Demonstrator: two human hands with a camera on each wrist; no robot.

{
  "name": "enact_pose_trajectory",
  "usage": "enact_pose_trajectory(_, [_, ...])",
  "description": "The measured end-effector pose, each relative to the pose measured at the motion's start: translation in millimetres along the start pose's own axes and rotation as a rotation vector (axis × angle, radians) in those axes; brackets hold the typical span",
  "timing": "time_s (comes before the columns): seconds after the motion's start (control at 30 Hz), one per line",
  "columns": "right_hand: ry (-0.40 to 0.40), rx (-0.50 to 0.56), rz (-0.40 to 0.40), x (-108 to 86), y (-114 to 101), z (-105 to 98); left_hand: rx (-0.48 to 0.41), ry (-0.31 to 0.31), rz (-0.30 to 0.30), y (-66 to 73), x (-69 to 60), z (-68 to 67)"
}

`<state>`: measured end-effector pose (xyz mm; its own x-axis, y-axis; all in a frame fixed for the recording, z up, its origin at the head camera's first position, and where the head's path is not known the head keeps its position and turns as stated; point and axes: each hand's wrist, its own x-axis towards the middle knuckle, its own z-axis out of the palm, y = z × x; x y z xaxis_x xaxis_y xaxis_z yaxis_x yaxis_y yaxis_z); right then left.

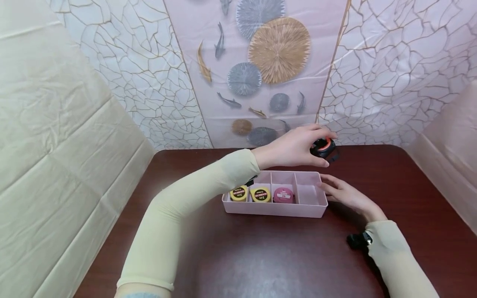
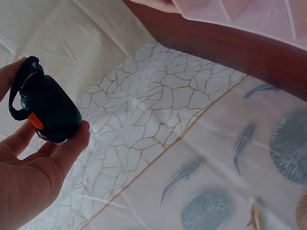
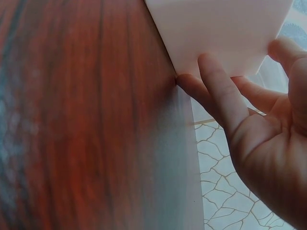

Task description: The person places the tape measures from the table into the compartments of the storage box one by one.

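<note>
My left hand grips a black tape measure with orange parts, in the air above the table behind the box's right end. A black wrist strap loops from the tape measure in the left wrist view. Below stands a pink divided box. It holds a yellow tape measure at the left, a second yellow tape measure beside it, then a pink tape measure. My right hand touches the box's right end wall with extended fingers. My left sleeve hides the box's back left corner.
The box stands on a dark red-brown wooden table. Behind the table hangs a patterned cloth with fish and round motifs. A plain cream cloth hangs at the left. A small black device is strapped to my right wrist.
</note>
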<state>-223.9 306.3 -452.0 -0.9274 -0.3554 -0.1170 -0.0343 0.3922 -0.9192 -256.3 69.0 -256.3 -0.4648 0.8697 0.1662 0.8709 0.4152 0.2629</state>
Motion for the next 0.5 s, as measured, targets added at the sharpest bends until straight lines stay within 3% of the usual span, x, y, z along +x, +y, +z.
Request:
enact_pose_trajectory(0.27, [-0.005,0.01,-0.016,-0.2,4,0,-0.043,-0.018,-0.015,-4.1,2.2,22.5])
enact_pose_trajectory(0.5, [-0.016,0.012,-0.013,-1.7,2,-1,-0.023,-0.066,-0.027,-7.0,5.6,42.4])
